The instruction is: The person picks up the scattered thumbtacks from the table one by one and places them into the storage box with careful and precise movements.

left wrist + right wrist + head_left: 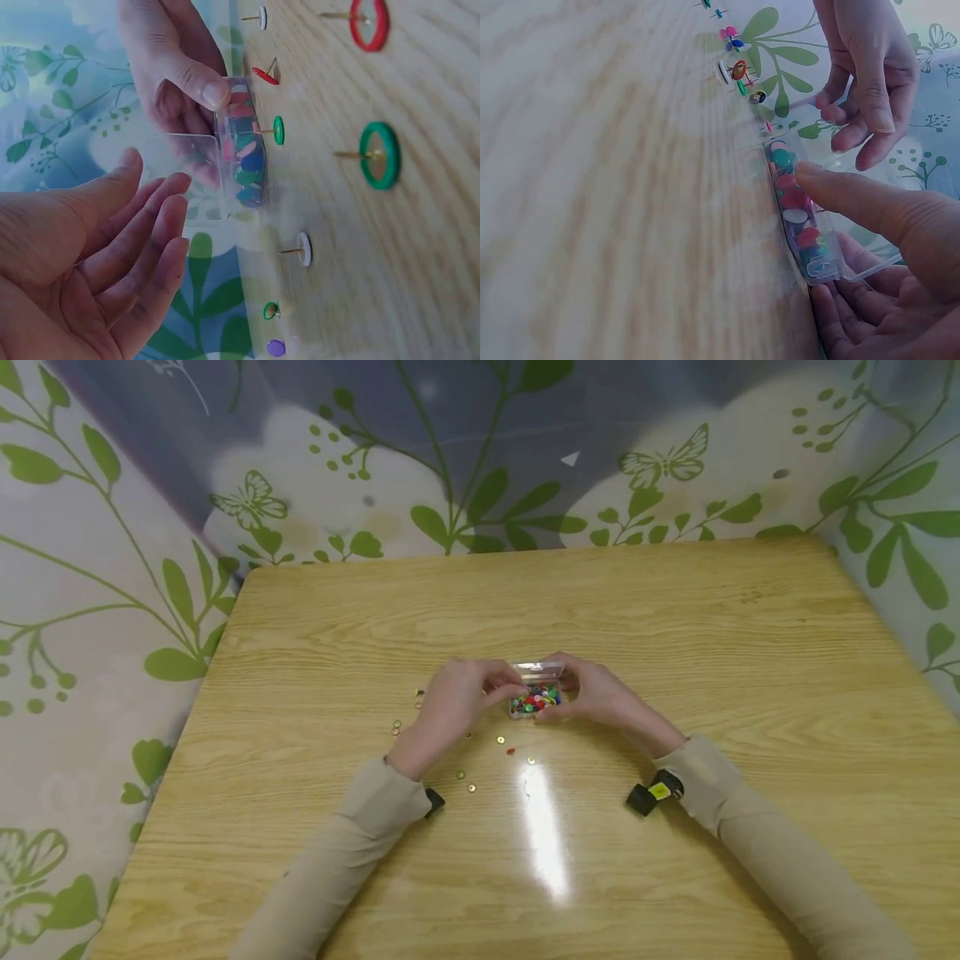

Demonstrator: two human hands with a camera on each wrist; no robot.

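Observation:
A small clear plastic box [537, 669], its lid raised at the back, stands on the table full of colourful thumbtacks [534, 702]. My right hand [600, 693] holds it at the right end; in the right wrist view the thumb [855, 195] presses the near side, with fingers behind. My left hand [453, 697] hovers at the box's left. In the left wrist view its fingers [161, 247] are loosely bent and apart from the thumb, with nothing visible between them. Loose thumbtacks lie nearby, among them a green one [381, 155], a red one [369, 24] and a white one [304, 249].
Several more thumbtacks are scattered on the wooden table [360, 627] in front of the box and to its left, including a purple one [276, 348]. A wall covering [300, 460] with leaves and butterflies borders the table's back and sides.

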